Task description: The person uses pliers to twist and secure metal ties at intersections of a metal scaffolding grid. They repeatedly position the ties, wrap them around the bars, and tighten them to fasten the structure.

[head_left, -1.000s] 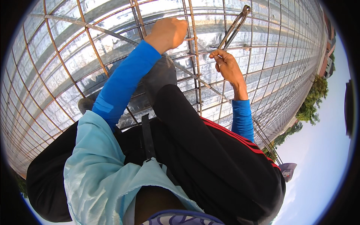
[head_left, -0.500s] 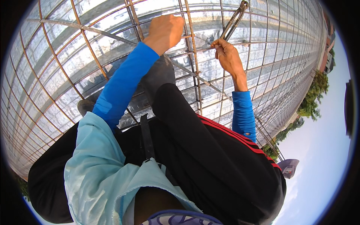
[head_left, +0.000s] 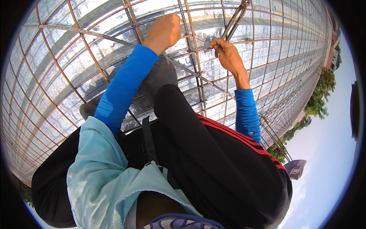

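Observation:
My left hand is closed in a fist above the steel mesh, beside a pair of upright bars. Its fingers are turned away, so what they hold, if anything, is hidden. To the right, my right hand has its fingers curled round the handle ends of long pincers. The pincers slant up to the top edge of the picture, where their head is cut off. Both hands are over the rebar mesh, a grid of rusty brown and grey bars.
Corrugated metal decking lies beneath the mesh. A grey diagonal bar crosses the grid. My dark boot stands on it between my arms. Thin rods and a grey cap-like piece show at right, near trees and sky.
My left fist has shifted slightly left. My right hand has moved a little up and left, and the pincers' head has slid up out of the picture.

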`<state>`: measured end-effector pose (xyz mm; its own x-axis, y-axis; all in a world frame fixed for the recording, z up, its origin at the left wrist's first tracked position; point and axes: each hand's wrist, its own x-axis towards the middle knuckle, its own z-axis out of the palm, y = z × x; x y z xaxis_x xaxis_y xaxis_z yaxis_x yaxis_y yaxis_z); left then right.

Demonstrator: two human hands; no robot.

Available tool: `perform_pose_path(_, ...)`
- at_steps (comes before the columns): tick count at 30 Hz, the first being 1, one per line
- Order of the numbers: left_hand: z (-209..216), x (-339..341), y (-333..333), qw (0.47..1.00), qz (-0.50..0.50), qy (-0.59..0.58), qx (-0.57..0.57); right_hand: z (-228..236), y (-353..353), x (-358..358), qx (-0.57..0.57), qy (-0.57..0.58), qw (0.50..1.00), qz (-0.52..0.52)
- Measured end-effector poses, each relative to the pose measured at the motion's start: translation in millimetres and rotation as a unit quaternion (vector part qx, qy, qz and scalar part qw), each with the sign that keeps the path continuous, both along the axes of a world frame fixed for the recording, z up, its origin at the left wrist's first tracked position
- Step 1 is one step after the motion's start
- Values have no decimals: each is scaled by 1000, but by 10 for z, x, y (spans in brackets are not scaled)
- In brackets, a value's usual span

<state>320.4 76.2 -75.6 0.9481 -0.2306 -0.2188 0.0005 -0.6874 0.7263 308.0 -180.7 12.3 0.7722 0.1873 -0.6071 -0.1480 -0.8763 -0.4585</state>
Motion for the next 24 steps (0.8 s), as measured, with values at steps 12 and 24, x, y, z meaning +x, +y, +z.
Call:
perform_pose_path(12, 436, 55, 20, 994, -63, 10, 87, 50, 150, -73, 19, -78, 997, 10)
perform_pose_path(24, 761, -127, -181, 991, -94, -43, 81, 274, 583, -121, 60, -50, 992, -99)
